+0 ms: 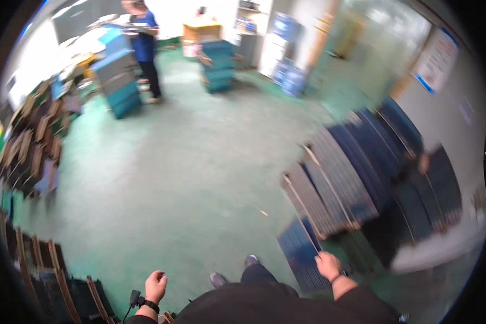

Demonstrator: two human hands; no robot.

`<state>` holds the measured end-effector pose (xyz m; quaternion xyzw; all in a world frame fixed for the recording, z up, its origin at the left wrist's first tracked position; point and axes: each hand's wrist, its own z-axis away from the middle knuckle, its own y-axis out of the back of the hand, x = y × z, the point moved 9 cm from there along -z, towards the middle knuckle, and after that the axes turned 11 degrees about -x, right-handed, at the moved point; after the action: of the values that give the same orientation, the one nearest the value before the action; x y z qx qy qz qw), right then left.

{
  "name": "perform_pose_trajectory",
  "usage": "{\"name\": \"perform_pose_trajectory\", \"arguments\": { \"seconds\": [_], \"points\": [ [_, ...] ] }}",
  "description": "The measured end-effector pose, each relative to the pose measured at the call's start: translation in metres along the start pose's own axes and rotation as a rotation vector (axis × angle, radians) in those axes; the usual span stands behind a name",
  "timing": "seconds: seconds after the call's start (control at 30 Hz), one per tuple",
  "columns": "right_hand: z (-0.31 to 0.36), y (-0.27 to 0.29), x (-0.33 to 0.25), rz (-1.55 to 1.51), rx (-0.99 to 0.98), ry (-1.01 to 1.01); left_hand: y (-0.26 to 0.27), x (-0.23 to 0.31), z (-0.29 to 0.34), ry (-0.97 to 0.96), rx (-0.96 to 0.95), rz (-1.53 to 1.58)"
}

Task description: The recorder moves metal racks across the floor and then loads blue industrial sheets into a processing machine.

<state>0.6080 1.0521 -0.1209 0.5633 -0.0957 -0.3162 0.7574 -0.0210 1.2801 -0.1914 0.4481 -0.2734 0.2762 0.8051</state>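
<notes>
Hands (156, 286): two
Shoes (218, 279): two
Co-worker (147, 40): one
Blue-edged poster (437, 59): one
Teal stacks (217, 66) flanking co-worker: two
Jugs (294, 82): at least three

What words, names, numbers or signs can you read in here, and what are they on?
None can be read clearly.
White-and-blue sign on the right wall: it has print, but too blurred to read.
Pale patch lower on that wall: too faint to tell if it has words.
Big blue bottles at the back: no readable label.
Blue panel by the right hand: no readable writing.
</notes>
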Motion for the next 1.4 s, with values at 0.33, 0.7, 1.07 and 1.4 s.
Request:
{"name": "perform_pose_trajectory", "arguments": {
  "seconds": [0.33,0.7,1.07,1.4],
  "points": [
    [-0.261,-0.017,-0.119,0.12,-0.203,0.329,0.065,0.014,-0.136,0.246,0.049,-0.09],
    [-0.537,0.088,-0.431,0.301,-0.172,0.72,0.133,0.058,-0.274,0.375,0.163,0.123],
    [-0.716,0.189,-0.732,-0.166,0.143,0.75,0.344,0.042,-0.478,0.323,0.201,0.063],
    [-0.88,0.237,-0.959,-0.595,0.017,0.878,0.441,0.042,-0.6,0.516,0.357,0.171]
  ]
}}
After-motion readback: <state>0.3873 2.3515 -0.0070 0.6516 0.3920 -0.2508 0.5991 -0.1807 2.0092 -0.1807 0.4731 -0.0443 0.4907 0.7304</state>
